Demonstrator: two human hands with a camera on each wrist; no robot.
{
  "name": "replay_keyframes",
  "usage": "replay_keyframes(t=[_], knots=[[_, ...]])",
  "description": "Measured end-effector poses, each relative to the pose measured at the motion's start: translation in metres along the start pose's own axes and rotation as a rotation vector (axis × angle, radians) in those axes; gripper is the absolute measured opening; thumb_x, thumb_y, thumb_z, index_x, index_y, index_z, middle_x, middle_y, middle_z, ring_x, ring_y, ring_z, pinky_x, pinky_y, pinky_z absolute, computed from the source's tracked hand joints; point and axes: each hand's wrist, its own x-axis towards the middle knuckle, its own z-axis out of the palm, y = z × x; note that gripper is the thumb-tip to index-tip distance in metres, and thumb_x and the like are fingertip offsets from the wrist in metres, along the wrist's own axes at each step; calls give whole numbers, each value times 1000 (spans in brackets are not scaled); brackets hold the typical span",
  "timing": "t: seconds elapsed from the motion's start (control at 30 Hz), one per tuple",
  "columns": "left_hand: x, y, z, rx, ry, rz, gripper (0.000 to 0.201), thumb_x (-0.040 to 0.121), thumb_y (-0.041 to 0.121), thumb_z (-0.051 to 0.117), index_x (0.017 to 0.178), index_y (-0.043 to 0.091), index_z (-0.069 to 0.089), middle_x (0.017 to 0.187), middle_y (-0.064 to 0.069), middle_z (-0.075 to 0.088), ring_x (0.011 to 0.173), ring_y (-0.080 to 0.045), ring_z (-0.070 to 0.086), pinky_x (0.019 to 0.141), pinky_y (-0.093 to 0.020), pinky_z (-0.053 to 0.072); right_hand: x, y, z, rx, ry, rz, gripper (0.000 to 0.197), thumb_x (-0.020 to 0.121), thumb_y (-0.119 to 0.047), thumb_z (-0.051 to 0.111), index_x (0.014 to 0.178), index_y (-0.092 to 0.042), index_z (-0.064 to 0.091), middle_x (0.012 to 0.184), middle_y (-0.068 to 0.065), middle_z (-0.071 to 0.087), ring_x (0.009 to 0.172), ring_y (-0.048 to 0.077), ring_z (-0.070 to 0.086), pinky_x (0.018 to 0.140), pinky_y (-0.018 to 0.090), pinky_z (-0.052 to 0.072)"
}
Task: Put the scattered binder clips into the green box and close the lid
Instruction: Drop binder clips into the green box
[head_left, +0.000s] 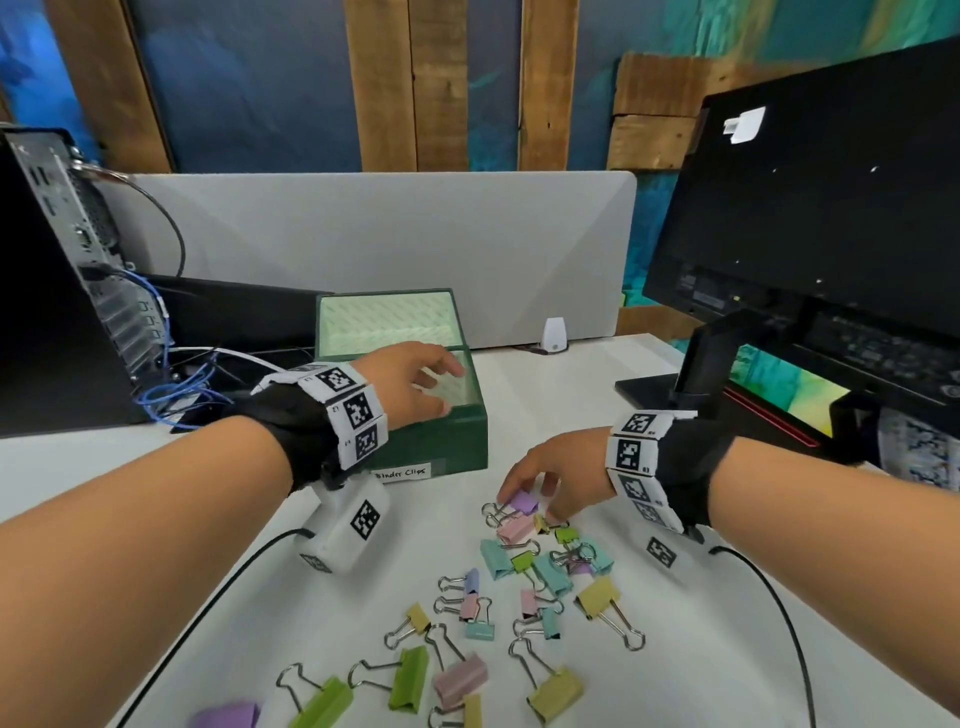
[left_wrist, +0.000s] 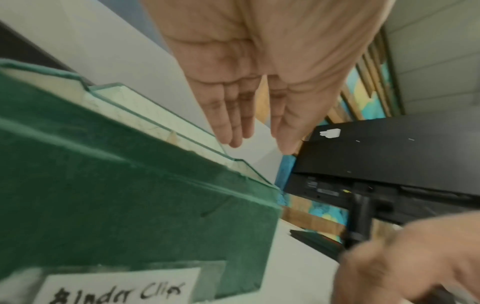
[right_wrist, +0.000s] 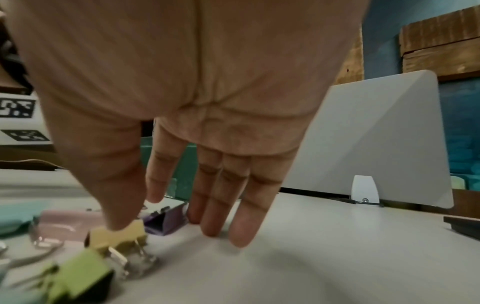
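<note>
The green box (head_left: 434, 441) stands open on the white desk, its lid (head_left: 384, 319) upright behind it and a "Binder Clips" label (left_wrist: 122, 288) on its front. My left hand (head_left: 436, 387) hovers over the box opening, fingers relaxed and palm empty. Several pastel binder clips (head_left: 519, 597) lie scattered in front of the box. My right hand (head_left: 524, 493) reaches down at the far end of the pile. Its straight fingers (right_wrist: 215, 216) touch the desk beside a purple clip (right_wrist: 166, 223). The thumb rests on a small yellow clip (right_wrist: 124, 236).
A black monitor (head_left: 805, 208) on its stand (head_left: 711, 358) is at the right. A computer tower (head_left: 52, 286) with blue cables (head_left: 176, 384) is at the left. A grey divider (head_left: 389, 249) closes the back of the desk. Black wrist-camera cables trail near the front.
</note>
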Motion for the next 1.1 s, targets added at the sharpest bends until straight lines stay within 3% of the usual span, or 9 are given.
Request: replay_keyframes(t=[0.2, 0.33, 0.43, 0.5, 0.6, 0.67, 0.8, 1.0, 1.1], knots=[[-23, 32, 27, 287, -472, 137, 33, 82, 31, 67, 115, 31, 61, 105, 11, 61, 96, -10, 60, 77, -12, 42, 2, 4, 7, 9, 72, 51, 46, 83, -18, 66, 127, -24, 53, 129, 0, 54, 105, 17, 54, 84, 21, 36], [-29, 36, 48, 343, -628, 159, 39, 79, 29, 72, 116, 32, 62, 98, 14, 56, 78, -4, 55, 63, -10, 38, 4, 8, 13, -6, 139, 86, 26, 81, -21, 67, 104, -27, 57, 110, 0, 53, 108, 21, 57, 83, 24, 40], [-30, 37, 55, 390, -626, 151, 50, 77, 32, 73, 124, 34, 55, 105, 11, 54, 85, -7, 52, 64, -9, 34, 7, 10, 15, 7, 161, 74, 20, 80, -18, 67, 77, -30, 52, 94, -4, 53, 96, 21, 57, 79, 25, 42], [-29, 38, 55, 411, -603, 156, 55, 77, 33, 73, 128, 35, 51, 115, 6, 53, 89, -8, 49, 62, -8, 31, 7, 9, 16, 22, 170, 82, 15, 81, -17, 66, 92, -25, 59, 106, 1, 57, 99, 22, 58, 80, 26, 42], [-26, 39, 57, 428, -606, 169, 57, 78, 35, 72, 130, 35, 49, 123, 4, 50, 92, -8, 47, 60, -9, 28, 8, 11, 17, 50, 175, 112, 32, 85, -18, 62, 116, -16, 56, 121, 5, 57, 103, 23, 58, 79, 24, 41], [-24, 40, 60, 466, -628, 181, 58, 78, 36, 72, 131, 35, 49, 125, 2, 48, 92, -8, 46, 61, -14, 30, 9, 11, 18, 66, 187, 114, 31, 85, -18, 60, 116, -16, 56, 120, 7, 57, 91, 20, 54, 75, 24, 38], [-24, 42, 64, 510, -648, 165, 59, 79, 34, 71, 133, 29, 47, 131, 0, 47, 92, -9, 43, 78, -21, 33, 10, 14, 20, 69, 214, 115, 31, 84, -19, 62, 115, -19, 57, 120, 6, 54, 85, 15, 47, 74, 24, 36], [-27, 32, 59, 478, -625, 84, 55, 80, 21, 68, 131, 27, 47, 130, 4, 50, 89, -11, 47, 60, -13, 35, 12, 16, 20, 107, 292, 118, 26, 85, -25, 61, 111, -20, 58, 117, 5, 54, 87, 15, 50, 76, 24, 40], [-30, 32, 57, 486, -641, 76, 69, 76, 28, 75, 135, 33, 41, 131, 6, 48, 104, -16, 54, 77, -19, 38, 13, 17, 19, 126, 347, 134, 27, 85, -30, 61, 110, -22, 56, 117, 4, 53, 86, 15, 50, 76, 25, 38]])
